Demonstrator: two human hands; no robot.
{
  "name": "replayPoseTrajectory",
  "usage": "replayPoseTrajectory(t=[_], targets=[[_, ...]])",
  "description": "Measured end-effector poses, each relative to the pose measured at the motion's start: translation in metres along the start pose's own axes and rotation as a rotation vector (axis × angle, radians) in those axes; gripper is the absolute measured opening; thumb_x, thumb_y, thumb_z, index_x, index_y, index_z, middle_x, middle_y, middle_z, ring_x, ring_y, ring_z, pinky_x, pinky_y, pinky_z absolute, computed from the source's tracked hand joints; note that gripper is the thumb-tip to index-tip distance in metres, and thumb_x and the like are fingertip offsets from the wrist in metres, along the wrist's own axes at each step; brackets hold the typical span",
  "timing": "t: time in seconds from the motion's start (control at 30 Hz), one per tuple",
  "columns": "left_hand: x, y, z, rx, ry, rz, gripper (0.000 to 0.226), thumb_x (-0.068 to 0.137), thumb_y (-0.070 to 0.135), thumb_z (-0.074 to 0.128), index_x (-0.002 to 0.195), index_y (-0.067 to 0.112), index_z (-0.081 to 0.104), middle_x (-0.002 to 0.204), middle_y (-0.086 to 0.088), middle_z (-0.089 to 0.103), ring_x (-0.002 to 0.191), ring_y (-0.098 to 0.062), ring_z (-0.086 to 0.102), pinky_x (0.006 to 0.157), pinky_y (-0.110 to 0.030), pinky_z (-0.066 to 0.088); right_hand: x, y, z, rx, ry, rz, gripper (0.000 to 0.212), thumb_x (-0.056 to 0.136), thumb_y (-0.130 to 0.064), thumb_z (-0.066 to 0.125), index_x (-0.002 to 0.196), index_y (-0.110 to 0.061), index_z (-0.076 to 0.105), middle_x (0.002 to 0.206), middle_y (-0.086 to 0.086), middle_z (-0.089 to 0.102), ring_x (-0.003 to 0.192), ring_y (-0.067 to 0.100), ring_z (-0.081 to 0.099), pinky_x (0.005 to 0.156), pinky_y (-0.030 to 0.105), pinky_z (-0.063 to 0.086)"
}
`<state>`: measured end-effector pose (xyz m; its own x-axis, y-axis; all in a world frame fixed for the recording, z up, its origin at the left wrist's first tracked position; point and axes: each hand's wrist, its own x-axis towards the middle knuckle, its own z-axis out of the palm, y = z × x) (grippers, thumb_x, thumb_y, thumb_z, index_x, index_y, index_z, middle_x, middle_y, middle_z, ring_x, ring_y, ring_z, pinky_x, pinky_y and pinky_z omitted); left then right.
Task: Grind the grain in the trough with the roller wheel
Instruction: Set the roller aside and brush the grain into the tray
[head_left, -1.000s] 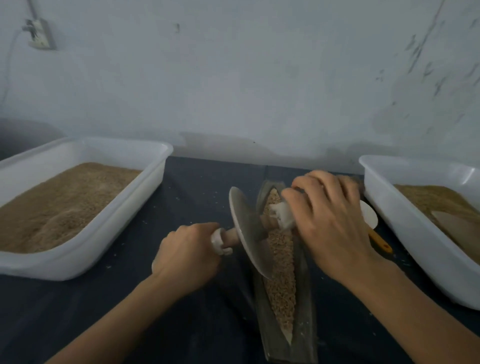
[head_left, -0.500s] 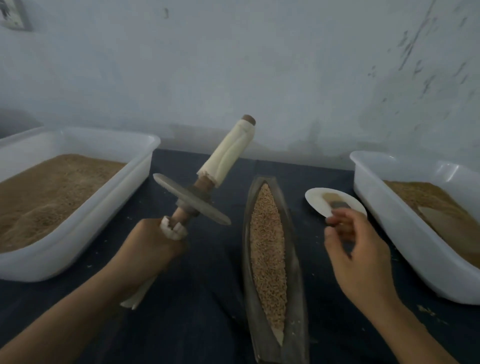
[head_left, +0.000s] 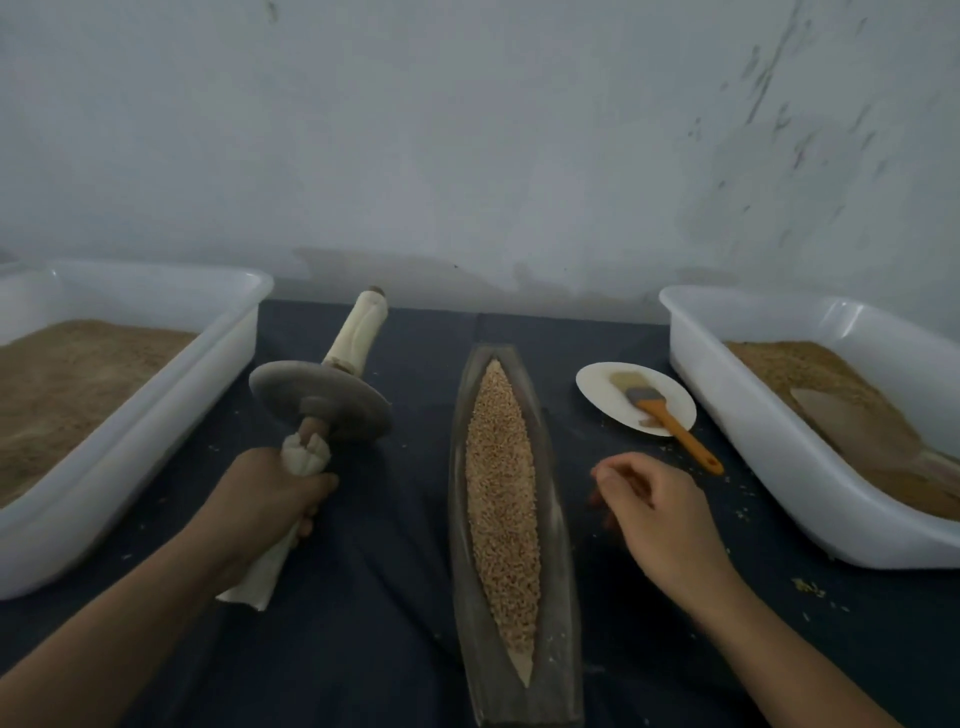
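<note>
The left hand (head_left: 270, 493) grips the cloth-wrapped handle of the roller wheel (head_left: 322, 400), held left of the trough (head_left: 511, 675). The right hand (head_left: 654, 514) hovers beside the grain (head_left: 501, 499), fingers loosely curled, holding nothing.

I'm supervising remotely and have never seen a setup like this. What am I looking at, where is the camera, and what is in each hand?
There is no machine here: a person works with two bare hands, and the single picture comes from a camera worn on the head, looking forward and down.

In the middle of the dark cloth lies a long boat-shaped trough filled with grain. The left hand grips one cloth-wrapped handle of the roller wheel, a grey disc on an axle, held beside the trough, not in it. The right hand is over the cloth right of the trough, fingers loosely curled, holding nothing.

A white tub of brown meal stands on the left, and another tub on the right holds meal with a scoop. Between that tub and the trough, a small plate carries an orange-handled brush.
</note>
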<state>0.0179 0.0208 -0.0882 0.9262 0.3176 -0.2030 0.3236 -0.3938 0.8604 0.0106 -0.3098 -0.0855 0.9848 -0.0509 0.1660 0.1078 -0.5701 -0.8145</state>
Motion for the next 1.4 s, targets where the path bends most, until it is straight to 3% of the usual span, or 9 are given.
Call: replayPoseTrajectory(t=[0.17,0.27,0.43,0.6,0.87,0.93,1.03,1.2,1.4], targets=[[0.000,-0.002,0.003,0.144,0.061,0.052,0.021,0.082,0.027,0.072,0.089,0.012,0.059,0.068,-0.009,0.068,0.062,-0.023,0.064,0.062,-0.037,0.051,0.002,-0.009,0.009,0.146,-0.128,0.099,0.017,0.095,-0.030,0.052,0.089,-0.025,0.067,0.073,-0.003,0.069,0.059,0.014,0.064,0.051,0.022,0.049],[-0.004,-0.005,0.006,0.439,0.186,0.175,0.030,0.082,0.040,0.069,0.089,0.018,0.050,0.079,0.002,0.054,0.068,-0.013,0.052,0.056,-0.031,0.037,0.000,-0.011,0.002,0.106,-0.050,0.056,0.014,0.093,-0.036,0.050,0.092,-0.031,0.064,0.077,-0.010,0.068,0.065,0.006,0.064,0.055,0.024,0.050],[-0.014,-0.014,0.009,0.685,0.307,0.347,0.031,0.085,0.045,0.064,0.088,0.022,0.043,0.081,0.004,0.045,0.065,-0.008,0.047,0.051,-0.025,0.032,0.020,0.012,-0.046,-0.475,0.342,-0.155,0.009,0.089,-0.034,0.055,0.097,-0.030,0.057,0.074,-0.013,0.059,0.062,0.005,0.057,0.056,0.027,0.050],[-0.025,-0.011,0.012,0.735,0.341,0.408,0.029,0.086,0.044,0.060,0.091,0.022,0.042,0.087,0.002,0.046,0.068,-0.010,0.046,0.057,-0.027,0.035,0.073,0.037,-0.037,-1.014,0.274,-0.030,0.025,0.089,-0.028,0.061,0.106,-0.011,0.056,0.097,0.007,0.059,0.084,0.022,0.057,0.061,0.029,0.043],[-0.026,-0.012,0.014,0.670,0.274,0.367,0.023,0.093,0.042,0.052,0.102,0.027,0.036,0.096,0.005,0.046,0.072,-0.006,0.050,0.061,-0.026,0.042,0.117,0.049,-0.026,-1.128,0.125,0.146,0.054,0.085,-0.009,0.063,0.136,-0.014,0.045,0.108,0.012,0.051,0.090,0.025,0.055,0.076,0.035,0.051],[-0.023,-0.012,0.011,0.681,0.290,0.359,0.024,0.091,0.043,0.053,0.100,0.026,0.039,0.094,0.005,0.047,0.071,-0.006,0.049,0.060,-0.027,0.041,0.114,0.044,-0.028,-1.092,0.190,0.135,0.062,0.086,-0.007,0.061,0.142,-0.018,0.035,0.098,0.010,0.046,0.077,0.021,0.049,0.069,0.034,0.047],[-0.020,-0.011,0.008,0.705,0.297,0.337,0.024,0.089,0.044,0.055,0.095,0.025,0.042,0.090,0.005,0.048,0.069,-0.006,0.048,0.057,-0.027,0.037,0.089,0.028,-0.027,-0.660,0.266,0.099,0.027,0.091,-0.012,0.057,0.117,-0.010,0.050,0.093,0.008,0.052,0.071,0.021,0.055,0.062,0.036,0.050],[-0.016,-0.005,0.007,0.724,0.272,0.309,0.023,0.088,0.043,0.056,0.093,0.025,0.042,0.084,0.008,0.048,0.066,-0.006,0.049,0.052,-0.026,0.034,0.016,-0.014,0.003,0.272,-0.073,0.295,0.010,0.093,-0.022,0.054,0.094,-0.013,0.058,0.059,0.000,0.055,0.042,0.009,0.048,0.041,0.023,0.039],[-0.022,-0.009,0.011,0.800,0.405,0.381,0.035,0.084,0.042,0.062,0.100,0.016,0.046,0.094,-0.006,0.051,0.072,-0.018,0.050,0.058,-0.031,0.040,-0.018,-0.029,0.028,0.205,-0.210,0.305,0.039,0.089,-0.044,0.055,0.076,-0.008,0.058,0.071,0.017,0.056,0.069,0.034,0.061,0.063,0.035,0.041]])
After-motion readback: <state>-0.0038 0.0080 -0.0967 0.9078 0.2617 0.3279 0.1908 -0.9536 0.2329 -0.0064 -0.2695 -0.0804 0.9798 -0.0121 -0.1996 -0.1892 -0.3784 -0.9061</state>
